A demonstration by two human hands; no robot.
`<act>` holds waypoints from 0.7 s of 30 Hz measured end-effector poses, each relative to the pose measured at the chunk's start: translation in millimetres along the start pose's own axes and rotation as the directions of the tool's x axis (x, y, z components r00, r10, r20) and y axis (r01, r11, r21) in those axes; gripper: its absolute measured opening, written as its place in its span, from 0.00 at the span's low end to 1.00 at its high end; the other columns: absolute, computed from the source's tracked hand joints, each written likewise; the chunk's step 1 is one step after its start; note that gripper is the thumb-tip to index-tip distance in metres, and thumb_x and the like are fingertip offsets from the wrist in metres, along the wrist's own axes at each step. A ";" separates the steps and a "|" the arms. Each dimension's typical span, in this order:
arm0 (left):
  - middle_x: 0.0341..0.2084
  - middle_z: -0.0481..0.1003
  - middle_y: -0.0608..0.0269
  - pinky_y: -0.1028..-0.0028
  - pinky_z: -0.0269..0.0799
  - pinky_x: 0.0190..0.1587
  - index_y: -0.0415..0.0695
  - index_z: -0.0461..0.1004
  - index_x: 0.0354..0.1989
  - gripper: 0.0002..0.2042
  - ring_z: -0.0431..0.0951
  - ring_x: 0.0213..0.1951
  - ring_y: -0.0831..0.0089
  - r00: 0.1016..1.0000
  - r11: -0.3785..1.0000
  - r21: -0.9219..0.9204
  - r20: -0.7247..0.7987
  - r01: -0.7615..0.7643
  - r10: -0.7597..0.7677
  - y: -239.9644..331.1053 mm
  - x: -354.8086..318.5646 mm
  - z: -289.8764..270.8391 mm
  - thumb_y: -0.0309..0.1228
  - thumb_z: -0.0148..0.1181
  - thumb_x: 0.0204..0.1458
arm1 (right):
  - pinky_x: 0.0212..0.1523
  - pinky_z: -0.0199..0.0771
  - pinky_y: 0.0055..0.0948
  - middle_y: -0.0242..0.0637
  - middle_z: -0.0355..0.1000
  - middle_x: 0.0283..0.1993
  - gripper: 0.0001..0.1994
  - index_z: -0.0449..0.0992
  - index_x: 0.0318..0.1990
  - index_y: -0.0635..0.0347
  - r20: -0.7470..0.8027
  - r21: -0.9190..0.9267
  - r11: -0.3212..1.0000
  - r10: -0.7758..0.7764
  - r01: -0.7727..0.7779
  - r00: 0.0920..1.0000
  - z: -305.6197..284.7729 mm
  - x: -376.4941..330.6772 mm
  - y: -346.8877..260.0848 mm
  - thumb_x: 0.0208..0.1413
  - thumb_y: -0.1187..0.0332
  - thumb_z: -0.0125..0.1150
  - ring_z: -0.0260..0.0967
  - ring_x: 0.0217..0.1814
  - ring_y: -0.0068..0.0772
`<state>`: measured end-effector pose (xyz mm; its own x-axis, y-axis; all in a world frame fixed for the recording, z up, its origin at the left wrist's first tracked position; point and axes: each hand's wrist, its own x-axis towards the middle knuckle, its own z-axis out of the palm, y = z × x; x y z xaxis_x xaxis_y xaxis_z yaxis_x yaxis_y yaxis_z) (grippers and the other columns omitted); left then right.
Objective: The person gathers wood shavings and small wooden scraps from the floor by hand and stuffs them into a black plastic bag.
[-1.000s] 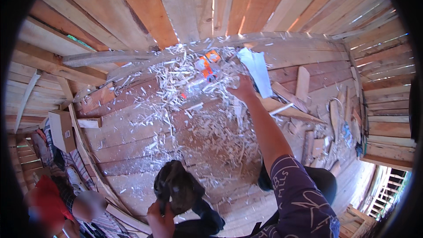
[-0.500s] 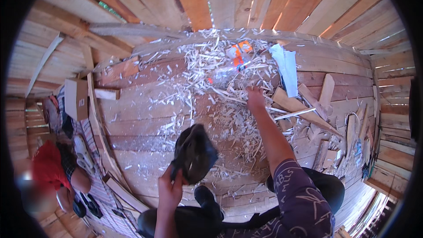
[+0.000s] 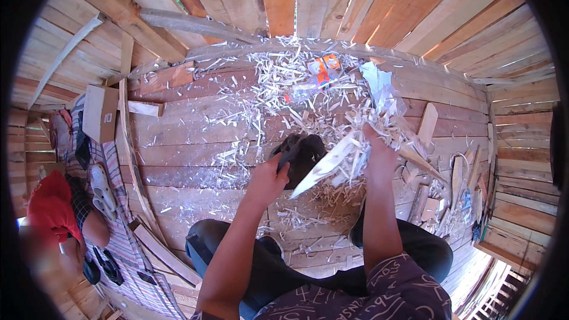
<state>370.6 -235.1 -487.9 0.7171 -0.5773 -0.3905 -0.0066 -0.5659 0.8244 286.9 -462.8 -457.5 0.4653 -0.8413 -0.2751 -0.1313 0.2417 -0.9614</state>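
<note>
My left hand point(image 3: 269, 179) is closed on the rim of a black bag point(image 3: 307, 147), held over the plank floor in front of me with its mouth facing up. Close to the bag's right side, my right hand point(image 3: 379, 149) grips a loose bunch of wood shavings point(image 3: 349, 157). One long, pale, pointed strip sticks out of the bunch toward the bag. The bag's inside is mostly dark, so I cannot tell what it holds. More shavings lie on the floor beneath both hands.
Farther off, a clear plastic bottle point(image 3: 303, 91) with an orange label lies among scattered shavings, beside a pale blue sheet point(image 3: 372, 74). Offcut boards point(image 3: 428, 121) lie at right. A cardboard box point(image 3: 99, 112), clogs point(image 3: 102, 186) and a person in red point(image 3: 54, 201) are at left.
My right hand has lifted a bunch of shavings off the floor and drawn it nearer. The black bag has moved forward and right with my left hand, toward the shavings.
</note>
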 end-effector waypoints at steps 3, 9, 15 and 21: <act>0.19 0.77 0.51 0.63 0.74 0.32 0.36 0.72 0.45 0.14 0.80 0.25 0.58 0.998 1.000 0.015 0.059 0.012 -0.013 -0.2 8.1 4.3 0.34 0.51 0.57 | 0.48 0.71 0.26 0.35 0.74 0.45 0.25 0.71 0.52 0.63 0.164 -0.144 0.989 -0.016 0.040 0.986 16.6 -22.9 20.6 0.43 0.74 0.70 0.70 0.48 0.26; 0.18 0.75 0.53 0.65 0.71 0.28 0.37 0.71 0.45 0.12 0.80 0.24 0.59 1.000 0.977 -0.212 -0.011 -0.021 0.019 -16.8 8.2 -4.5 0.31 0.50 0.58 | 0.52 0.69 0.28 0.46 0.74 0.46 0.28 0.71 0.51 0.68 0.787 -0.424 0.853 0.181 0.304 0.590 25.4 -39.5 59.2 0.37 0.74 0.70 0.72 0.48 0.36; 0.21 0.76 0.47 0.61 0.73 0.32 0.37 0.71 0.48 0.15 0.79 0.26 0.54 0.998 0.985 -0.173 -0.056 0.015 -0.025 -1.6 -0.5 -11.8 0.31 0.51 0.56 | 0.48 0.72 0.39 0.55 0.74 0.43 0.26 0.73 0.50 0.64 0.781 -0.593 0.695 0.374 0.407 0.500 41.5 -39.8 72.6 0.36 0.73 0.68 0.73 0.47 0.51; 0.23 0.75 0.42 0.56 0.72 0.35 0.36 0.75 0.43 0.13 0.76 0.30 0.45 0.932 0.866 0.378 -0.025 -0.327 0.362 -6.6 -8.9 -20.0 0.33 0.55 0.54 | 0.47 0.74 0.41 0.53 0.75 0.42 0.21 0.74 0.46 0.63 0.606 -0.795 0.310 0.434 0.521 0.667 68.2 -28.7 105.0 0.40 0.69 0.66 0.72 0.46 0.54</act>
<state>378.2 -214.5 -481.7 0.6831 -0.7282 -0.0551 -0.5032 -0.5240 0.6872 319.4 -380.3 -550.3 0.7836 -0.1628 -0.5995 -0.4945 -0.7477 -0.4433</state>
